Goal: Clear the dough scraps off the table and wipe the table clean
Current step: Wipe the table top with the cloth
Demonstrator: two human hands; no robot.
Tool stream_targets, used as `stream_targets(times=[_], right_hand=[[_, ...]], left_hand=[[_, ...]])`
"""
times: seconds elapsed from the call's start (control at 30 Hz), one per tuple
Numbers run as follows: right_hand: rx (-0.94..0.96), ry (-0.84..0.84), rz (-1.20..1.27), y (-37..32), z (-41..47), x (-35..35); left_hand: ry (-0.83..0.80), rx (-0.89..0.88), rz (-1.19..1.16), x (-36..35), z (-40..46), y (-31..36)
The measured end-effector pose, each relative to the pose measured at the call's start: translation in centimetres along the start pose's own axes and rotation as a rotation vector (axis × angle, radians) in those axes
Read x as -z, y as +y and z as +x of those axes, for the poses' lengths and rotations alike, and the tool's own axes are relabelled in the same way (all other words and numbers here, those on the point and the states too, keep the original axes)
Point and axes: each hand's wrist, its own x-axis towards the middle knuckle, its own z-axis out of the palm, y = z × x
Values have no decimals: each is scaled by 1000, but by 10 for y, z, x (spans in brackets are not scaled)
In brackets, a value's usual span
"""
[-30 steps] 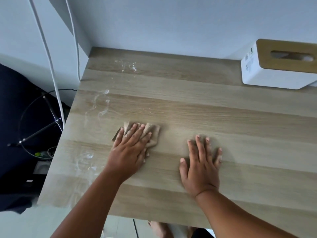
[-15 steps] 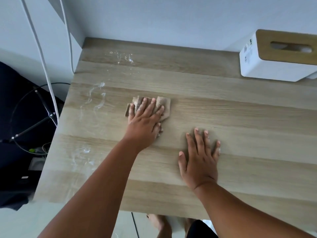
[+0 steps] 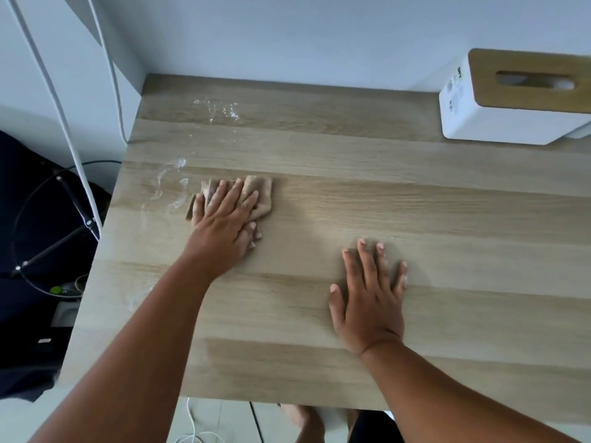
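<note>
The left hand (image 3: 224, 225) lies flat on a folded tan cloth (image 3: 256, 195), fingers straight and slightly spread, pressing it down on the wooden tabletop (image 3: 415, 219); its grip is wide, with nothing curled round the cloth. The cloth pokes out past the fingertips toward 12 o'clock and at the hand's 9 o'clock edge. The right hand (image 3: 371, 302) rests palm down on bare wood at about 4 o'clock from the cloth, well apart from it, fingers straight and fanned, grip wide and holding nothing.

White floury smears (image 3: 174, 183) streak the tabletop just beside the cloth at its 10 o'clock, near the tabletop's left edge. A second patch of white specks (image 3: 220, 108) sits farther off at 12 o'clock from the cloth, close to the wall. Fainter whitish marks (image 3: 137, 298) show at 7 o'clock from the cloth, along the left edge beside the forearm. Whether any of these are solid dough bits or only residue cannot be told.

A white tissue box (image 3: 499, 119) with a wooden slotted lid stands at the far right corner, at 2 o'clock from the right hand. White cables (image 3: 64, 129) hang down the wall left of the tabletop, and a black wire stand (image 3: 76, 206) is on the floor below them.
</note>
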Motion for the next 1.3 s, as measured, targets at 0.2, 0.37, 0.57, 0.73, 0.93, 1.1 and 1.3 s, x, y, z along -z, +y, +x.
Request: stream_targets(times=[0.2,0.37,0.57,0.73,0.93,1.1,1.3], right_hand=[[-7,-9,9,0,0,1],[-1,20,-2,0,0,-1],[5,38,7,-2,0,-2],[3,27,2,-2,1,-1],[-1,7,-3,0,0,-3],[12,29,8,1,0,-2],[17,19,38,-2,0,3]], left_hand=[[-22,7,43,-15,39,58],[-40,-284,43,-28,-20,70],[14,-369,22,-24,-82,23],[2,-33,2,-10,-39,15],[26,57,45,-21,16,70],[79,-78,29,-38,-24,94],[206,-38,-39,-60,-97,108]])
